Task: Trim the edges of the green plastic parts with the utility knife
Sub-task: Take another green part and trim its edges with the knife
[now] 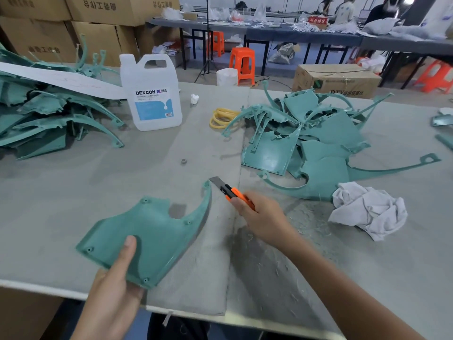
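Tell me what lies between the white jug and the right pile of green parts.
In the head view, yellow bands lie there, beside the pile; a small white wad sits farther back, nearer the jug.

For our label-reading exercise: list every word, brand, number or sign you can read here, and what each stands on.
"DEXCON": label of the white jug; the small print below it is too small to read.
"不合格区": red sign in the background.
"DTY": brown box at right; the characters after it are blurred.
Not quotable: large characters on the stacked cardboard boxes, which appear upside down and are unclear.
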